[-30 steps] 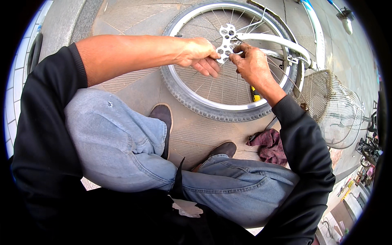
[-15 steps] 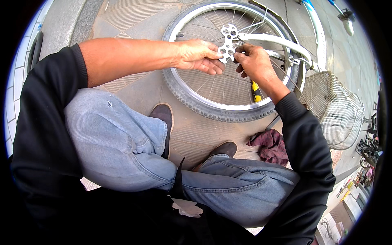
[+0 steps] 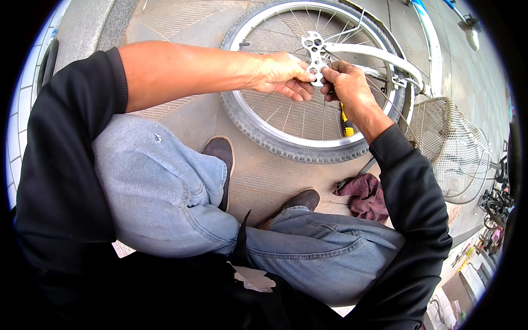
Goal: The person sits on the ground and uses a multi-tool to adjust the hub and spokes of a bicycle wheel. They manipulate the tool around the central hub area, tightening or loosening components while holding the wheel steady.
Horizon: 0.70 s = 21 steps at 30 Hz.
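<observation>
- One silver wrench (image 3: 314,44): left fingers (image 3: 298,91) are pinching its near end
- right fingers (image 3: 330,75) are curling beside it, hold unclear
- bike wheel (image 3: 316,154) is lying under fingers

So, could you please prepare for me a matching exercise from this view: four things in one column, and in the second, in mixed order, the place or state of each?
Column one
1. flat metal tool with holes
2. cloth
3. wire basket
4. yellow-and-black object

Column two
A. seen within the outline of the wheel
B. pinched in the fingers of the left hand
C. pale mesh, to the right of the wheel
D. dark red and crumpled

Right pairs: 1-B, 2-D, 3-C, 4-A
</observation>
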### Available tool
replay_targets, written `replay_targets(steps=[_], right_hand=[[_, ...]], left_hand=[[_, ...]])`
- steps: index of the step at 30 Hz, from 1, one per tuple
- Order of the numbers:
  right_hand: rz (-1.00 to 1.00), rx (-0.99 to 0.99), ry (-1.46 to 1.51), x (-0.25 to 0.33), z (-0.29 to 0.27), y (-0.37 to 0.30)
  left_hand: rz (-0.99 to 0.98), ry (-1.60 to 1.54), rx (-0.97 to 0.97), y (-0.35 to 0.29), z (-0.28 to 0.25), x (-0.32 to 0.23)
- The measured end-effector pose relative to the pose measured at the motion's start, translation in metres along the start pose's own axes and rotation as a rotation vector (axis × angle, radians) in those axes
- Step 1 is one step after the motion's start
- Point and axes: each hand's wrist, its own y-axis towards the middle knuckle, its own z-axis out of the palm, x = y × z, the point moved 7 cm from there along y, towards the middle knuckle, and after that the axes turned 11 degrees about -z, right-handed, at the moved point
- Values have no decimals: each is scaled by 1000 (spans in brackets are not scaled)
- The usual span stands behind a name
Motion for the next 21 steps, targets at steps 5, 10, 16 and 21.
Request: replay_targets(steps=[5, 10, 16, 21], right_hand=[[-61, -74, -73, 0, -9, -1], [-101, -129, -197, -3, -18, 2], [-114, -88, -175, 3, -17, 2], [-136, -79, -179, 5, -15, -1]], left_hand=[[7, -1, 26, 4, 8, -3], [8, -1, 39, 15, 12, -4], [10, 20, 2, 9, 10, -4], [4, 49, -32, 5, 6, -5]])
